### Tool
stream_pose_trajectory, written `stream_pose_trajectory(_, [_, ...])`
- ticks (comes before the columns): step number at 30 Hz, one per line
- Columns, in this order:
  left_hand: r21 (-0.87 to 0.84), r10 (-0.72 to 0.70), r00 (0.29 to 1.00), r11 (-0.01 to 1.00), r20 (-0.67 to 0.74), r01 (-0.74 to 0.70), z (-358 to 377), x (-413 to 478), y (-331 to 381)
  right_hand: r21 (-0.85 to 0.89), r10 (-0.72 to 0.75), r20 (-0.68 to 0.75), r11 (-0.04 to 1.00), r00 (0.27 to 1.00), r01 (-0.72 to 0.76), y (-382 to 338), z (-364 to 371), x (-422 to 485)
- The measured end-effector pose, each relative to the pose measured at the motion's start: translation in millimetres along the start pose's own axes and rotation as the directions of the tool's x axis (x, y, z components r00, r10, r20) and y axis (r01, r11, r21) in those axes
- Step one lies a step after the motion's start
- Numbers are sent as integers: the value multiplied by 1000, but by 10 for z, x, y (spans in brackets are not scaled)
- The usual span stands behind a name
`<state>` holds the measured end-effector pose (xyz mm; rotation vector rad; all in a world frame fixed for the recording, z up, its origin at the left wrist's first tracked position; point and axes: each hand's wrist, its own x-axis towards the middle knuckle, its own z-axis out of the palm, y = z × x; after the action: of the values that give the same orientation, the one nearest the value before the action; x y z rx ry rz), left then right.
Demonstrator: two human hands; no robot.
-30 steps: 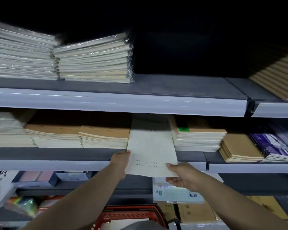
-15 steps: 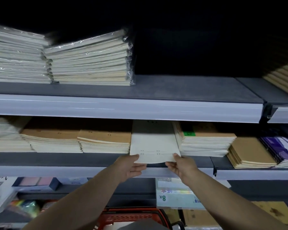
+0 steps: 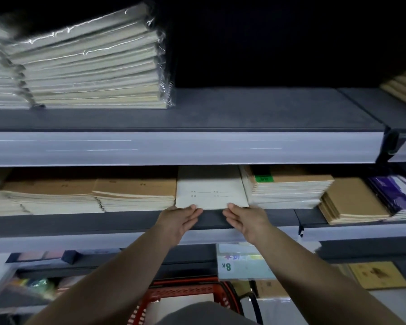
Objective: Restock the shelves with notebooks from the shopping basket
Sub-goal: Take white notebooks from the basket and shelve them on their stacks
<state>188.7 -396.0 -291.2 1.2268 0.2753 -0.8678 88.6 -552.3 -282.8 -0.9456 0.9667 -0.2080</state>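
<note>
Two hands: the left hand (image 3: pixel 181 219) and right hand (image 3: pixel 246 219) meet the near edge of a pale notebook (image 3: pixel 210 187) on the middle shelf (image 3: pixel 127 222), one at each front corner, which looks like squaring it into line.
Fingers: both sets lie loosely apart and extended, tips against the notebook's front edge, pressing rather than clamping; whether any finger curls beneath cannot be told.
Notebook's place: flat in the gap between a brown-covered stack (image 3: pixel 136 192) on its left and a taller stack (image 3: pixel 288 190) on its right, its front edge roughly level with theirs.
Likely reason: the gap fits one column, so the notebook slides in lengthwise, short edge outward.
Basket: a red shopping basket (image 3: pixel 192 294) sits low between the forearms, something pale inside it; more stock probably waits there.
Upper shelf: plastic-wrapped bundles (image 3: pixel 92 66) lie stacked at left, the space beside them bare.
Writing: a pale pad (image 3: pixel 244 263) below shows "8K" in green; a green tag (image 3: pixel 264 178) on the taller stack is unreadable; the notebook's printed lines are too small to read.
</note>
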Motion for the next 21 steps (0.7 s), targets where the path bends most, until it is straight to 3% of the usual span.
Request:
stream_pose_trajectory(10, [60,-2,991,998,-132,10,98,146,-21,-124,104,43,987,994,-98,-58,33,136])
stream_pose_trajectory(21, [38,78,980,997,-185,-73,137,104,-49,-125,56,36,991,998,-52,-13,23,212])
